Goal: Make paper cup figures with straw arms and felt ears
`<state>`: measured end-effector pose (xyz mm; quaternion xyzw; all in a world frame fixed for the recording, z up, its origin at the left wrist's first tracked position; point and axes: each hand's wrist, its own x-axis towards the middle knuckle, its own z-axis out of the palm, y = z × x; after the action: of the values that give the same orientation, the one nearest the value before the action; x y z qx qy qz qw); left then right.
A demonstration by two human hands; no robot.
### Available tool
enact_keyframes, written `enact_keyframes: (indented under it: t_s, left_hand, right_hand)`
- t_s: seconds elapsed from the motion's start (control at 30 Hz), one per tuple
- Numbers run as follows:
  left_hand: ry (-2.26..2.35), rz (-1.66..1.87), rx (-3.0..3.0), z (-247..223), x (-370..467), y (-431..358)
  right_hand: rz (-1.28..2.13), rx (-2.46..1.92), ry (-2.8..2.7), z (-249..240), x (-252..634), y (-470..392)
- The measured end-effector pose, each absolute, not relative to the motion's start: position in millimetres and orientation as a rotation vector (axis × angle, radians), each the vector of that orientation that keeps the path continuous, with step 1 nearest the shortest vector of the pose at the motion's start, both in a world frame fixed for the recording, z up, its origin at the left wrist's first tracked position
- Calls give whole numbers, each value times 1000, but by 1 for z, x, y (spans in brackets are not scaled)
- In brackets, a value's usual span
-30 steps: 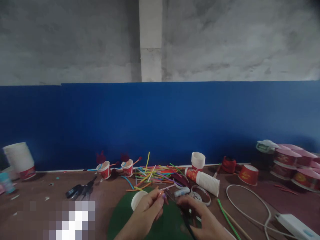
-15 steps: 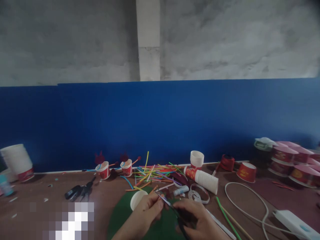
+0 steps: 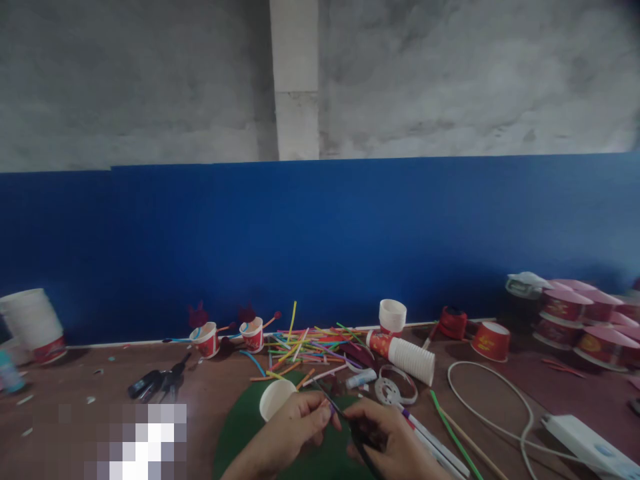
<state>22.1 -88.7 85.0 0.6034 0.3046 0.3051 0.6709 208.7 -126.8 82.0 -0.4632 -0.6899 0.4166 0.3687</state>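
Over a round green mat point(image 3: 235, 433), my left hand point(image 3: 300, 427) pinches a small piece, purple in part and too small to name. My right hand point(image 3: 387, 437) is wrapped around dark-handled scissors point(image 3: 361, 448), their blades pointing up and left, close by the left fingertips. I cannot tell whether the blades touch the small piece. Just behind my left hand a white paper cup point(image 3: 276, 398) rests on the mat. Beyond the hands lies a heap of coloured straw-like sticks point(image 3: 310, 350).
Behind the mat are a glue stick point(image 3: 360, 379), a tape roll point(image 3: 395, 388) and a lying stack of cups point(image 3: 410, 360). Two decorated cups point(image 3: 205, 340) stand by the blue partition point(image 3: 320, 247). To the right are a white cable point(image 3: 493, 373), a power strip point(image 3: 583, 440) and pink-topped cups point(image 3: 565, 303).
The scissors' blades have turned and shifted slightly right of the left fingertips. A purple bit now shows in the left fingers. The view has moved a little.
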Motion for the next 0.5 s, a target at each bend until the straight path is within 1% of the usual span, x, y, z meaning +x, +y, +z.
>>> enact_keyframes:
  t_s: [0.1, 0.17, 0.23, 0.33, 0.4, 0.5]
  left_hand:
    - [686, 729, 1233, 86, 20, -87]
    - [675, 794, 1108, 86, 18, -84]
    - [631, 881, 969, 85, 18, -82]
    - [565, 1039, 786, 81, 20, -78]
    - [547, 1103, 700, 80, 21, -77]
    - [537, 1118, 621, 82, 21, -78]
  right_hand:
    - [1086, -1239, -1690, 71, 210, -120]
    - [1026, -1345, -1663, 62, 213, -112]
    - [850, -1523, -1724, 50, 217, -104]
    - [495, -1794, -1874, 31, 222, -95]
    - [379, -1890, -1947, 20, 221, -92]
    - [321, -1951, -2007, 8, 219, -89]
